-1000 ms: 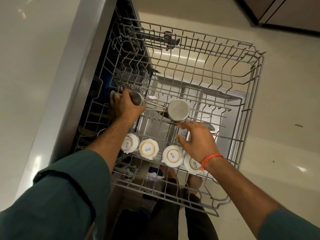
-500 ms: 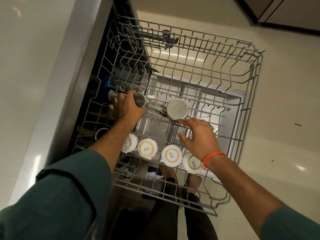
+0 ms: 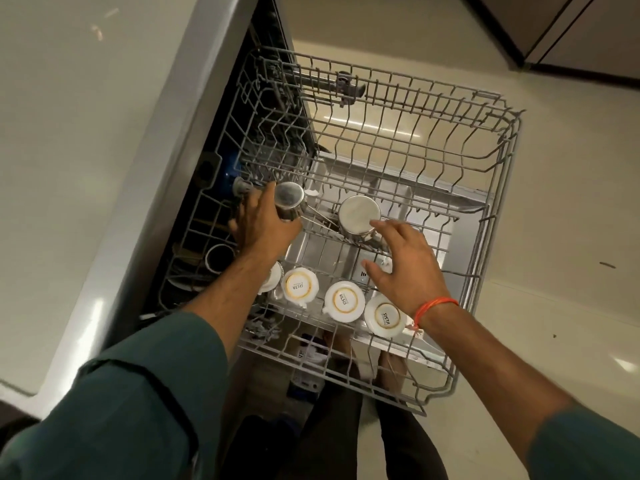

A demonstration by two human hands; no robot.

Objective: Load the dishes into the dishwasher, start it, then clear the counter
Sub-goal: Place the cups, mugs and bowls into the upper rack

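Note:
The grey wire upper rack (image 3: 485,216) of the dishwasher is pulled out over the open door. My left hand (image 3: 263,223) grips a steel cup (image 3: 288,199) at the rack's left side, bottom up. A second steel cup (image 3: 358,214) stands upside down in the middle of the rack. My right hand (image 3: 405,265) hovers just in front of it, fingers spread and relaxed, one fingertip near its rim. Several white cups (image 3: 344,301) sit upside down in a row along the rack's near side; the leftmost is partly hidden by my left forearm.
The pale counter top (image 3: 86,133) runs along the left, above the dishwasher opening. The steel inner door (image 3: 398,174) lies below the rack. A white bowl (image 3: 218,258) shows in the lower rack at left. Tiled floor (image 3: 571,220) lies to the right, dark cabinets at top right.
My left hand has raised and tilted the steel cup so more of it shows. My right hand has moved up towards the upside-down steel cup, fingers spread wider.

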